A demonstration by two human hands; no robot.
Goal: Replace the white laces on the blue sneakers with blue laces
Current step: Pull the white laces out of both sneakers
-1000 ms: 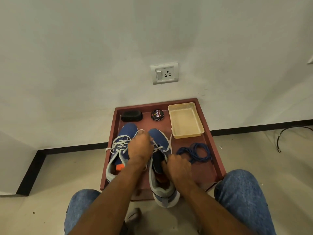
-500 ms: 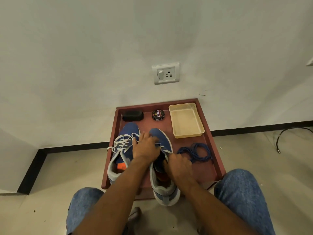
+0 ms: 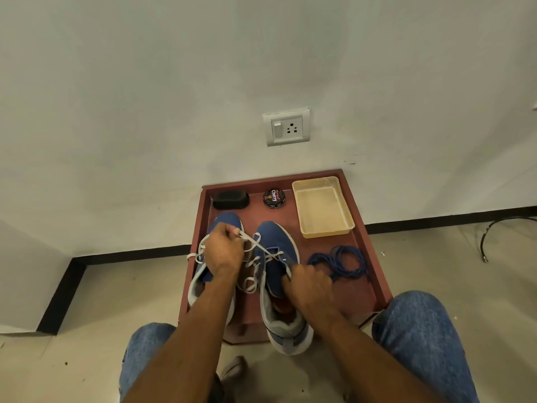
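Two blue sneakers stand side by side on a reddish-brown tray (image 3: 367, 228). My left hand (image 3: 223, 251) hovers over the left sneaker (image 3: 225, 221) and pinches a white lace (image 3: 255, 244) that runs taut from the right sneaker (image 3: 274, 239). My right hand (image 3: 308, 286) grips the right sneaker at its tongue and collar. A coil of blue laces (image 3: 340, 263) lies on the tray just right of that hand. The left sneaker still carries its white lace.
At the tray's back stand a black brush (image 3: 231, 200), a round polish tin (image 3: 273, 198) and a cream plastic tray (image 3: 322, 206). A wall with a socket (image 3: 286, 127) rises behind. My knees in jeans flank the tray. A black cable (image 3: 494, 231) lies on the floor at right.
My left hand has moved left and up from the right sneaker's eyelets, drawing the white lace out with it. My right hand stays on the right sneaker.
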